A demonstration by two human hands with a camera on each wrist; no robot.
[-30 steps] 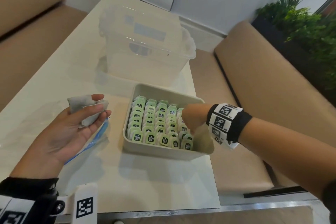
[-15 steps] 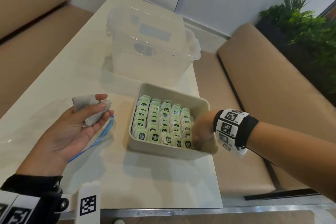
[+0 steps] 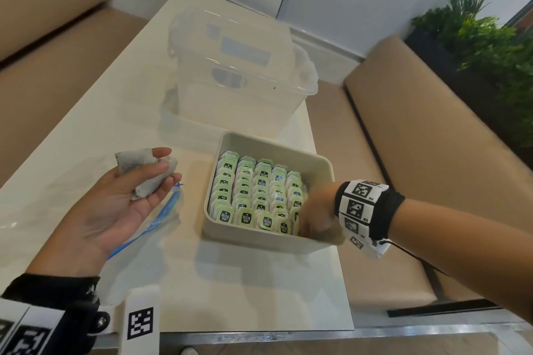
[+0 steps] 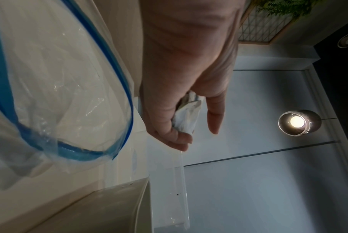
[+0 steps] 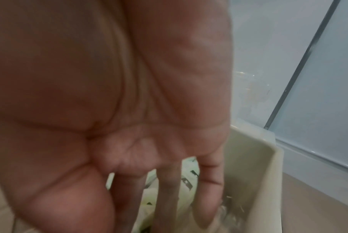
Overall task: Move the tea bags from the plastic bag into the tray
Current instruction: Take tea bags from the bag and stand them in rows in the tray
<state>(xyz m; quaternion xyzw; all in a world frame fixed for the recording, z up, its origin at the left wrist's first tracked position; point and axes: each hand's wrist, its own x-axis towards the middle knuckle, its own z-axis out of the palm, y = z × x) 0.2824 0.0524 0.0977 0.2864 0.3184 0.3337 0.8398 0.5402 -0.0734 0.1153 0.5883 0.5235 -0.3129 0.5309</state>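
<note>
My left hand (image 3: pixel 157 179) lies palm up left of the tray, its thumb holding a few grey tea bags (image 3: pixel 138 164) against the fingers; they also show in the left wrist view as tea bags (image 4: pixel 187 116). Under that hand lies the clear plastic bag (image 3: pixel 161 216) with a blue zip, open-mouthed plastic bag (image 4: pixel 59 78). The beige tray (image 3: pixel 271 141) holds several rows of green-tagged tea bags (image 3: pixel 253 196). My right hand (image 3: pixel 313 219) reaches down into the tray's near right corner. Its fingers (image 5: pixel 169 189) point straight down between the tea bags and the tray wall (image 5: pixel 258 181).
A large clear plastic container (image 3: pixel 242 66) stands just behind the tray on the pale table (image 3: pixel 245 291). Tan bench seats (image 3: pixel 432 153) run along both sides, with a green plant (image 3: pixel 490 46) at the far right. The table's near edge is close below the tray.
My right hand has slid from the tray's right middle to its near right corner and gone lower among the tea bags. The left hand keeps its hold in place.
</note>
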